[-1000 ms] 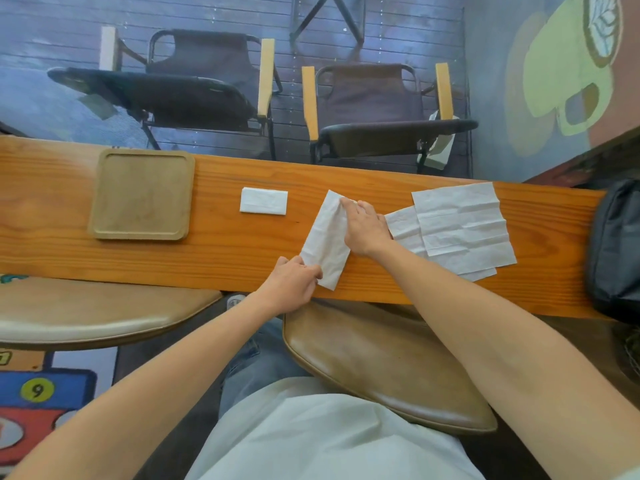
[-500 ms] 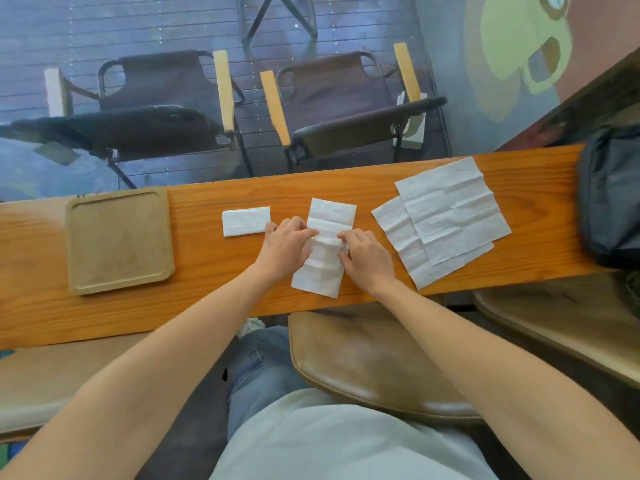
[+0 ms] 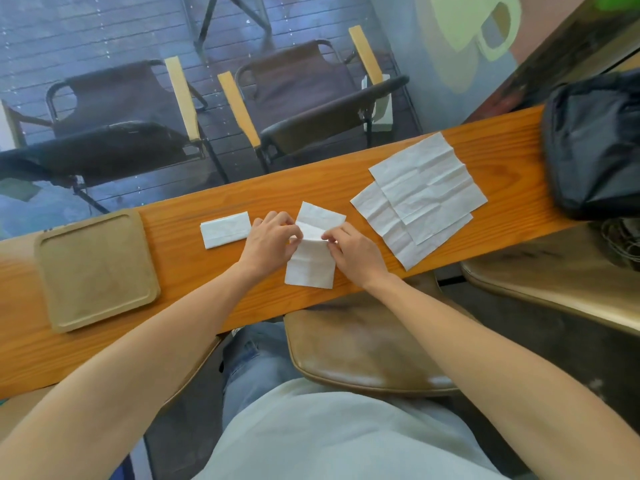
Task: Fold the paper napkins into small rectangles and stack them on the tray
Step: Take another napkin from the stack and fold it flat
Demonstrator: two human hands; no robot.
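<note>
A white napkin strip [image 3: 311,265] lies along the middle of the wooden counter [image 3: 173,289]. My left hand [image 3: 272,242] pinches its left edge and my right hand [image 3: 353,249] pinches its right edge, at a crease across its middle. A small folded napkin [image 3: 225,230] rests just left of my left hand. Unfolded napkins [image 3: 422,195] lie overlapped to the right. The brown tray [image 3: 97,270] sits on the counter at the far left with nothing on it.
A black bag [image 3: 595,143] stands on the counter's right end. Brown stool seats [image 3: 360,348] sit under the near edge. Two folding chairs [image 3: 311,98] are behind the glass beyond the counter.
The napkin was held up at an angle a second ago. It now lies flat, and both hands have come to its middle and pinch the crease. The camera view has tilted.
</note>
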